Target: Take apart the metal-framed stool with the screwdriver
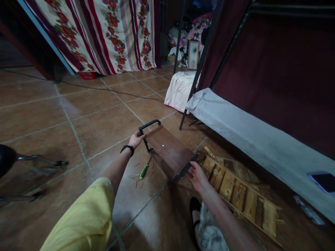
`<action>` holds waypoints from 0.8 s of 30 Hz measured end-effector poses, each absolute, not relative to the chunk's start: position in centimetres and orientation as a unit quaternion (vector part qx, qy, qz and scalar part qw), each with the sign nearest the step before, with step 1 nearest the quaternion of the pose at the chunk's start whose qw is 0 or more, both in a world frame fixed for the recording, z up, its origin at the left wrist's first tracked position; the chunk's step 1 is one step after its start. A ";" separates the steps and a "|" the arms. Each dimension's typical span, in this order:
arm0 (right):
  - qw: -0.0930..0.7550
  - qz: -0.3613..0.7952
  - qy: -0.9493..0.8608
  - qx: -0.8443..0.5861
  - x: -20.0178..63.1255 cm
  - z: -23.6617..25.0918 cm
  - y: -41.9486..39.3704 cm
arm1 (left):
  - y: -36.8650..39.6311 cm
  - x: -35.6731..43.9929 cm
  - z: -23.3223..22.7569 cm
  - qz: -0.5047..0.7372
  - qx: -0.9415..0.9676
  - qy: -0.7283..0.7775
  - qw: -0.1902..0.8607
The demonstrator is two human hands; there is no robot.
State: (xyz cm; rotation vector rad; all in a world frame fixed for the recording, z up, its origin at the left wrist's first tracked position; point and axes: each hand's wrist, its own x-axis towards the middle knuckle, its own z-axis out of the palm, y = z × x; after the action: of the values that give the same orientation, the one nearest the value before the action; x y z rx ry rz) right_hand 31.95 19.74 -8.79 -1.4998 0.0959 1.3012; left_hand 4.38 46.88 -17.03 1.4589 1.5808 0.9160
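A small brown wooden board (170, 148) with a black metal frame is held at both ends, just above or on the tiled floor; I cannot tell which. My left hand (136, 139) is closed around the far left end, by the curved black tube (150, 124). At the near right end, my right hand (196, 174) grips the dark edge bar (184, 170). A small white spot shows on the board's top. On the floor left of it lies a green and yellow screwdriver (143, 172), with several thin screws scattered around.
Slatted wooden panels (235, 188) lie at the right, beside a low bed (248, 125) with a grey cover. A phone (323, 182) rests on that cover. Chair legs with casters (60, 162) stand at the left. A black cable (104, 89) crosses the floor before a floral curtain (112, 35).
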 end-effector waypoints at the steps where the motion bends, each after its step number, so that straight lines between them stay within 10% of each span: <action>1: 0.547 0.550 0.039 -0.630 32.0 -8.9 19.7 | 46.8 4.4 -17.0 0.354 0.587 0.620 0.381; 17: 0.553 0.513 0.044 -0.656 33.1 -10.5 18.9 | 46.9 4.9 -16.9 0.282 0.625 0.683 0.250; 24: 0.429 0.534 -0.016 -0.728 31.4 -13.0 18.1 | 46.8 5.3 -16.4 0.303 0.616 0.678 0.264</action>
State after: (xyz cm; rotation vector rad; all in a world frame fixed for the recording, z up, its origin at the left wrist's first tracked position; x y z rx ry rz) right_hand 31.38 18.07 -13.02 -1.8181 -0.0411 1.3322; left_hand 5.30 46.76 -16.41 1.6643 1.8319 0.8203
